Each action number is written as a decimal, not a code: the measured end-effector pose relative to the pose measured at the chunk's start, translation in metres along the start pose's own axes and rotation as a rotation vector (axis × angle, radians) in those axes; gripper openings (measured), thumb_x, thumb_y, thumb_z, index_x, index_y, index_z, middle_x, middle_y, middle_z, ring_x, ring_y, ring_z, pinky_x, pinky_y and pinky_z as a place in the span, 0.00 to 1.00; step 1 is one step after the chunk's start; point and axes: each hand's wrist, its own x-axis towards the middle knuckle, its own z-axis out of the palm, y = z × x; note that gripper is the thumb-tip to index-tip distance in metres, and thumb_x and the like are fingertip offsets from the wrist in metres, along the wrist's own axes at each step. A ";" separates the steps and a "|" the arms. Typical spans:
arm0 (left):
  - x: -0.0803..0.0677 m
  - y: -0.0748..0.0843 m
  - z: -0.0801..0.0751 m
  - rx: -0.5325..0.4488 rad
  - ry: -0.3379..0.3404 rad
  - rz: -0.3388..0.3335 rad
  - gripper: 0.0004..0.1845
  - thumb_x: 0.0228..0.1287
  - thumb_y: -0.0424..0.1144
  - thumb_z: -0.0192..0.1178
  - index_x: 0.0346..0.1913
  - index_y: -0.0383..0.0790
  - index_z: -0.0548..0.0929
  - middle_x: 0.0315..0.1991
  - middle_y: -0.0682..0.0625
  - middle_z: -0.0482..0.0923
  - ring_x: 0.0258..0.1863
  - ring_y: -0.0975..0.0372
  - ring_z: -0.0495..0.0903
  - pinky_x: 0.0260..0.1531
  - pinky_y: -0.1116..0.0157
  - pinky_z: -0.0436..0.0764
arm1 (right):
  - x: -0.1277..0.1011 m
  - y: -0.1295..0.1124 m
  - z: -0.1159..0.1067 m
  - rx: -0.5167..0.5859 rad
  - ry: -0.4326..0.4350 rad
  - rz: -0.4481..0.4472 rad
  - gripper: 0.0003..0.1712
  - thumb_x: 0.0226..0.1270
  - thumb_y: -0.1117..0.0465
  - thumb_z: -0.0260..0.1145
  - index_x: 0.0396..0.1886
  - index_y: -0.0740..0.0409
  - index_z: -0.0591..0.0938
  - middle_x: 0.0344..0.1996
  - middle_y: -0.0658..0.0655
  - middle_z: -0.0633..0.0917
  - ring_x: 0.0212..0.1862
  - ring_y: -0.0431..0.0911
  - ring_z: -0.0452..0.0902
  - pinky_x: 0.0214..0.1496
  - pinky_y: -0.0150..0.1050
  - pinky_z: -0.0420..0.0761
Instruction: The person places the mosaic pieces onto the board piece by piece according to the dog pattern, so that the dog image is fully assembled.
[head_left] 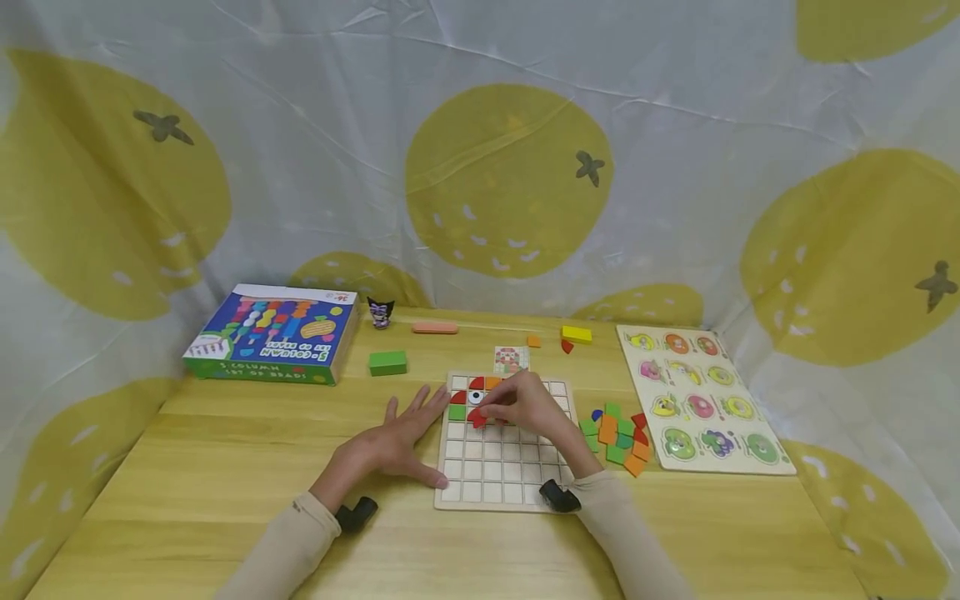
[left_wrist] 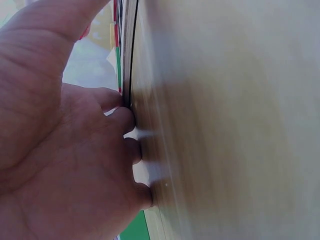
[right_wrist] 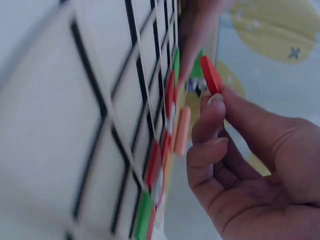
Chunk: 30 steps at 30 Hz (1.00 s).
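While the left hand (head_left: 397,440) lies flat on the wooden table (head_left: 225,467), fingers straight and spread, its fingertips rest against the left edge of the white grid board (head_left: 495,475). That board sits near the middle of the table, toward the front edge. The right hand (head_left: 525,404) hovers over the board's far left corner, thumb and forefinger pinched on a small red piece (right_wrist: 211,75); the right wrist view shows the piece held on edge just above the squares, not yet laid down. Red, green, orange and white pieces (head_left: 472,396) already fill squares in that far left corner.

Just beside the board's right edge lies a loose heap of green, orange, red and blue pieces (head_left: 618,437). Further right, along the table's right edge, lies a fruit peg puzzle (head_left: 701,400). A small picture card (head_left: 512,359) lies just beyond the board's far edge. At the far left corner sits a blue bead game box (head_left: 270,333), with a green block (head_left: 387,362) near it. Along the far edge are a small dark figurine (head_left: 381,312), a pink eraser-like bar (head_left: 435,328) and a yellow block (head_left: 576,335).
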 end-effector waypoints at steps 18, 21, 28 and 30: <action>0.000 0.001 0.000 0.003 -0.005 0.010 0.71 0.55 0.59 0.83 0.89 0.42 0.44 0.90 0.46 0.36 0.88 0.45 0.28 0.79 0.33 0.22 | 0.002 -0.014 0.033 -0.082 -0.023 0.004 0.04 0.65 0.71 0.79 0.38 0.61 0.95 0.33 0.50 0.93 0.32 0.36 0.82 0.36 0.31 0.84; 0.000 0.000 0.000 0.001 -0.006 0.009 0.71 0.56 0.59 0.83 0.89 0.42 0.44 0.90 0.46 0.35 0.88 0.45 0.28 0.79 0.33 0.22 | 0.002 -0.013 0.033 -0.109 -0.031 -0.004 0.05 0.65 0.71 0.80 0.39 0.61 0.95 0.33 0.51 0.92 0.32 0.37 0.81 0.35 0.31 0.83; 0.001 -0.001 0.000 -0.004 -0.003 0.008 0.71 0.56 0.58 0.83 0.89 0.42 0.44 0.90 0.46 0.35 0.88 0.45 0.28 0.79 0.33 0.23 | 0.003 -0.014 0.036 -0.161 -0.012 -0.004 0.05 0.63 0.71 0.81 0.35 0.59 0.94 0.29 0.49 0.90 0.30 0.37 0.79 0.34 0.31 0.82; 0.001 -0.002 0.000 -0.005 -0.002 0.009 0.71 0.56 0.58 0.83 0.89 0.42 0.44 0.90 0.46 0.35 0.88 0.45 0.28 0.79 0.33 0.23 | 0.003 -0.014 0.037 -0.177 -0.005 -0.002 0.05 0.63 0.70 0.81 0.33 0.58 0.93 0.28 0.48 0.89 0.30 0.37 0.79 0.34 0.30 0.82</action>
